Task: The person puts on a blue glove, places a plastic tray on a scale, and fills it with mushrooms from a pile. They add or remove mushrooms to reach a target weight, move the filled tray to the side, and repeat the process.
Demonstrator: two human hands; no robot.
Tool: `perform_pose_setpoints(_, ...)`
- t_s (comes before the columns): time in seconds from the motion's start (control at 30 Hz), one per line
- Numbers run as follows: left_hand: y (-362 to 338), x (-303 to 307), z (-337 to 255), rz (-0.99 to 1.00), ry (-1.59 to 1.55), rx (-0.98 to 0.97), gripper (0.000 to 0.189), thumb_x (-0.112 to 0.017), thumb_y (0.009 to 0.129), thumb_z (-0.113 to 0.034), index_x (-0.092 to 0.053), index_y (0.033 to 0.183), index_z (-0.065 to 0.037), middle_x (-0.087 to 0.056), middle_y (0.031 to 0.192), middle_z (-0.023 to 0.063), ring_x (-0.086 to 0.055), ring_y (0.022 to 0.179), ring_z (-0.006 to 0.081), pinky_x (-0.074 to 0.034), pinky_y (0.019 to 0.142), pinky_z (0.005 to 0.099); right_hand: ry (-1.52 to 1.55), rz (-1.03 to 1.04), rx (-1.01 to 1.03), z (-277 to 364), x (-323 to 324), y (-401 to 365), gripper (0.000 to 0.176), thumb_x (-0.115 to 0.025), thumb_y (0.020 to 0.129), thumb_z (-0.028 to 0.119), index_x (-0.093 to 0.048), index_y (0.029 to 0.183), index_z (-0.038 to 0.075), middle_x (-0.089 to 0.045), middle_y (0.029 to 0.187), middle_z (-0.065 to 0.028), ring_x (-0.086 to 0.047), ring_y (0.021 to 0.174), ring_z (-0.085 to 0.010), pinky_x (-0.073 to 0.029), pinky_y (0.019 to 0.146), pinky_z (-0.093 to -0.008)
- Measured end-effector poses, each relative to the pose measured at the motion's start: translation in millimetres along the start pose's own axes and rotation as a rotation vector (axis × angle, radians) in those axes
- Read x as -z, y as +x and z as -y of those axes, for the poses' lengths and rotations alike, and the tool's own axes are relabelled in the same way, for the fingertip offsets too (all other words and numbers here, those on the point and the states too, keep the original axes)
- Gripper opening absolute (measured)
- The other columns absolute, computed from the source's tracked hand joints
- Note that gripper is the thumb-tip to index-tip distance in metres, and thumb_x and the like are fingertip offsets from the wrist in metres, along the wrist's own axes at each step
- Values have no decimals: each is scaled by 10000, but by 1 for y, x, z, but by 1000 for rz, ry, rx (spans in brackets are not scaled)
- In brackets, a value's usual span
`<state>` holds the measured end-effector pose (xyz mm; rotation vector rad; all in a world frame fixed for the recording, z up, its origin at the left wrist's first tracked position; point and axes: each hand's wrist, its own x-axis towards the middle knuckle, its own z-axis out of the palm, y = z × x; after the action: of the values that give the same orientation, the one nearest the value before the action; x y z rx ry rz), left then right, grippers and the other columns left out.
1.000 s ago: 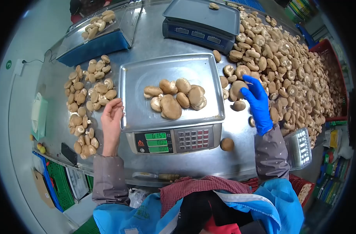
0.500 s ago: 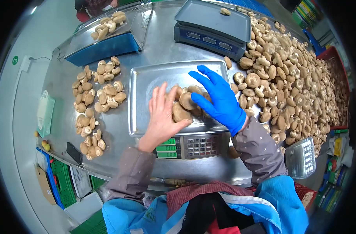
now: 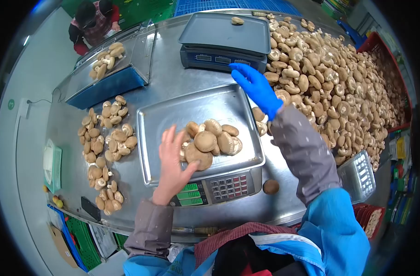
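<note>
Several brown mushrooms (image 3: 205, 141) lie heaped on the steel pan (image 3: 157, 120) of a scale with lit green displays. My bare left hand (image 3: 173, 158) is at the heap's left side, fingers spread, its thumb touching the large front mushroom. Away from the heap, my blue-gloved right hand (image 3: 257, 88) hovers over the pan's back right corner with its fingers apart and nothing in it. To its right spreads a large pile of mushrooms (image 3: 329, 87).
Smaller mushroom groups (image 3: 99, 152) lie at the left. A grey scale (image 3: 224, 34) bears one mushroom; another scale (image 3: 106, 87) holds several. A person (image 3: 93, 23) is at the back left. A phone (image 3: 91, 208) and clear trays (image 3: 358, 177) lie near the front edge.
My right hand has left the mushrooms and moved up and right. My left hand stays beside them. The view has shifted, showing more of the other person and a loose mushroom by the scale.
</note>
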<state>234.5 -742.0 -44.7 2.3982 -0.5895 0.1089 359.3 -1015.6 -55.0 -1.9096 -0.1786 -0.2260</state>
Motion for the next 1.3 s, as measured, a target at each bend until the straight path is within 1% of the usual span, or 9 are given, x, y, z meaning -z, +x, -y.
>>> perform_pose_setpoints(0.2, -20, 30, 22, -213, -99, 82, 614, -539, 790, -226, -295, 1315, -22, -289, 1354, 170, -263, 1266, 308, -219, 1028, 418, -944, 215, -71, -106, 13, 38, 468, -522, 790, 461, -501, 1176, 199, -496, 1170, -107, -451, 1107, -308, -395, 875, -478)
perform_pose_setpoints(0.3, -31, 43, 41, -346, -125, 364, 501, -448, 858, -159, -298, 1310, -1, -327, 1329, 156, -309, 1234, 255, -248, 1010, 380, -842, 321, -242, -134, 10, 29, 509, -547, 737, 514, -466, 1185, 285, -466, 1188, -87, -420, 1127, -312, -389, 833, -536)
perform_pose_setpoints(0.5, -59, 41, 84, -450, -217, 511, 423, -380, 900, -117, -312, 1303, -7, -351, 1319, 146, -328, 1233, 247, -243, 1016, 339, -1030, 689, -83, -72, 73, -65, 419, -568, 682, 531, -612, 954, 216, -505, 1063, -81, -465, 1024, -324, -323, 814, -586)
perform_pose_setpoints(0.93, -89, 14, 102, -347, -929, 725, 384, -382, 929, -245, -373, 1252, -36, -451, 1174, 65, -452, 1053, 162, -345, 917, 299, -1381, 313, 295, -50, 213, -117, 301, -663, 607, 313, -607, 871, 180, -511, 953, -45, -459, 1013, -249, -270, 928, -492)
perform_pose_setpoints(1.0, -87, 15, 98, -339, -1020, 729, 379, -382, 931, -258, -390, 1243, -43, -456, 1176, 65, -452, 1063, 164, -341, 924, 306, -1629, 122, -68, -36, 221, -107, 319, -637, 628, 313, -610, 916, 178, -539, 1020, -54, -464, 1044, -258, -249, 939, -546)
perform_pose_setpoints(1.1, -87, 11, 91, -504, -1231, 833, 364, -390, 929, -278, -438, 1204, -46, -490, 1156, 67, -462, 1070, 168, -334, 937, 316, -1588, -73, -183, -12, 192, -92, 365, -653, 623, 271, -590, 971, 183, -535, 1041, -68, -466, 1039, -271, -280, 931, -516)
perform_pose_setpoints(1.17, -99, 4, 115, -499, -1277, 852, 342, -418, 919, -262, -472, 1169, -36, -524, 1124, 62, -484, 1051, 167, -357, 918, 313, -1109, 160, -202, -4, 140, -89, 476, -681, 601, 250, -558, 1055, 180, -528, 1078, -86, -461, 1060, -277, -306, 922, -472)
perform_pose_setpoints(1.2, -102, 0, 119, -493, -1271, 847, 342, -418, 919, -262, -472, 1169, -36, -524, 1124, 62, -484, 1051, 167, -357, 918, 313, -670, 324, -46, -14, 124, -93, 523, -654, 650, 273, -515, 1146, 181, -504, 1142, -94, -450, 1091, -285, -339, 907, -451)
perform_pose_setpoints(1.3, -111, -10, 130, -393, -1080, 891, 292, -448, 900, -220, -497, 1119, -32, -547, 1063, 55, -515, 990, 161, -394, 870, 311, -863, 320, 311, -60, 50, -87, 563, -625, 681, 397, -496, 1192, 200, -451, 1218, -74, -388, 1159, -326, -372, 852, -539)
